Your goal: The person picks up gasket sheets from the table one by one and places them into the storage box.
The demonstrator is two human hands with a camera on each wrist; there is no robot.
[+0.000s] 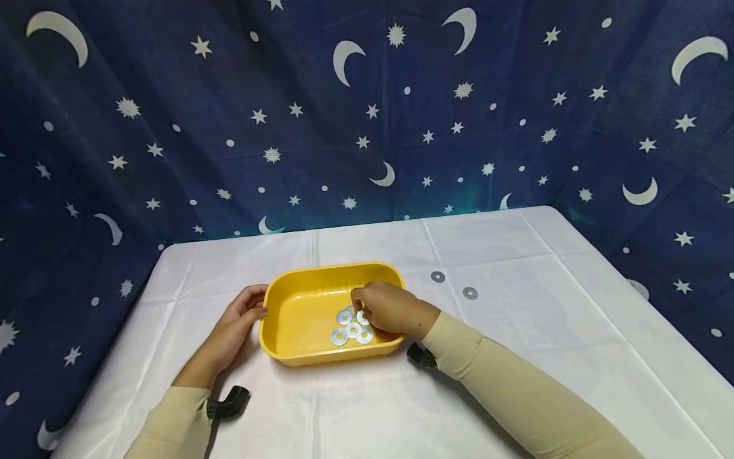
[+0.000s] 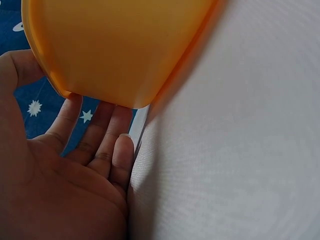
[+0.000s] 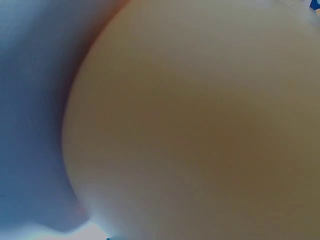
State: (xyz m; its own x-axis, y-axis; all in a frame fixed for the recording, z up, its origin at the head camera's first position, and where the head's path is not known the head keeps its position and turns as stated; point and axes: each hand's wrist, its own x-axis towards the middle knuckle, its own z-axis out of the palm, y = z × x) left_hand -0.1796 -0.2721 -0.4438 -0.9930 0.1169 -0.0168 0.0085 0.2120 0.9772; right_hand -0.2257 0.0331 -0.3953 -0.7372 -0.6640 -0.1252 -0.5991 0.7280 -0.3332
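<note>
A yellow plastic tray (image 1: 298,299) stands on the white tablecloth, with several flat metal washers (image 1: 351,329) in its near right corner. My left hand (image 1: 248,310) lies against the tray's left outer wall. In the left wrist view its fingers (image 2: 95,145) are straight and touch the tray (image 2: 120,50). My right hand (image 1: 367,306) reaches over the tray's right rim, fingers curled down onto the washers. Whether it pinches one is hidden. Two more washers (image 1: 438,276) (image 1: 470,293) lie on the cloth right of the tray. The right wrist view is a tan blur.
The table (image 1: 516,357) is covered in a white cloth and backed by a dark blue curtain with moons and stars (image 1: 367,115). Black wrist straps (image 1: 229,403) (image 1: 421,356) lie by my sleeves.
</note>
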